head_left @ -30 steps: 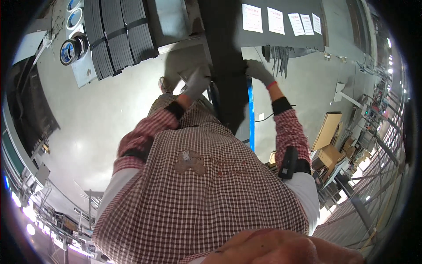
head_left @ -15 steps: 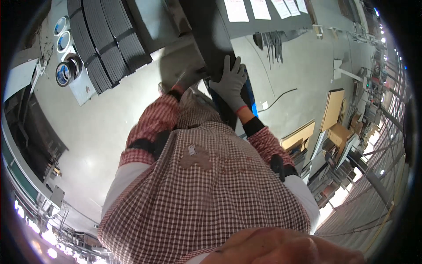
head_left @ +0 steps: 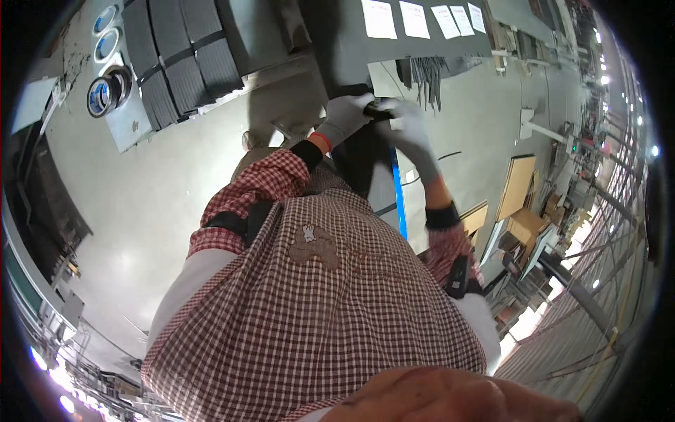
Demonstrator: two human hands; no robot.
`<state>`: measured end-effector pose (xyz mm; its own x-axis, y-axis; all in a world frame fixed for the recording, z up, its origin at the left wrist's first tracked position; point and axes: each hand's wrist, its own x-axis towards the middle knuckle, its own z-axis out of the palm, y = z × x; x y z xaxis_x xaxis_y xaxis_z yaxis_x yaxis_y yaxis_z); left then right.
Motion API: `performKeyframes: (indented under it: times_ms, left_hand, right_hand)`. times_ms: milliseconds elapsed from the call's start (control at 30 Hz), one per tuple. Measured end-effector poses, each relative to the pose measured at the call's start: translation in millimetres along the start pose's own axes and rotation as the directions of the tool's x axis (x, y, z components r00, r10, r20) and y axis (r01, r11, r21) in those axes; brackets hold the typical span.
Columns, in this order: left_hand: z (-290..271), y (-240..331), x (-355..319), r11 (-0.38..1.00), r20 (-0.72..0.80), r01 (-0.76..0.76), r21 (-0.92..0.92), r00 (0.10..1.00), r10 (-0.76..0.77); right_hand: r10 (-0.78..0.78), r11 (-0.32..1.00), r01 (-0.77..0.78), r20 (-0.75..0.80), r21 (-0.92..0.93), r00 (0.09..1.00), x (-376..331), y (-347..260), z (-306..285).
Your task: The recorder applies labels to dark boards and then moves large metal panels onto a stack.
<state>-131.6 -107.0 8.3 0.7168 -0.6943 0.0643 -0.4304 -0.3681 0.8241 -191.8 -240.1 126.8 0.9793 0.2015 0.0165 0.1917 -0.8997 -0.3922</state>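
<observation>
Both gloved hands, left hand point(head_left: 346, 112) and right hand point(head_left: 406, 125), fingers closed on small dark part point(head_left: 377, 110); stacked black strips point(head_left: 179, 60) and tape rolls point(head_left: 105, 95) near on worktop point(head_left: 281, 42).

There is one view only, from a fisheye camera on the person's head, looking steeply down the front of the body. The checked shirt point(head_left: 316, 309) fills the lower middle and sits very near the lens. Both gloved hands meet higher up, farther off, at the desk point(head_left: 422, 42) edge. Straight lines bend toward the round dark rim, and the floor point(head_left: 140, 211) spreads out on the left.
</observation>
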Motion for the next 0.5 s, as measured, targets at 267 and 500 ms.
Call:
performKeyframes:
  times_ms: [267, 500]
  left_hand:
    - [-2, 10, -3, 0.990, 0.111, 0.074, 0.116, 0.990, -0.087]
    - [2, 21, 6, 0.985, 0.198, 0.045, 0.170, 0.977, -0.078]
  right_hand:
    - [0.025, 0.985, 0.094, 0.656, -0.146, 0.754, 57, 108, 26]
    - [0.126, 0.889, 0.196, 0.634, -0.413, 0.763, 57, 161, 84]
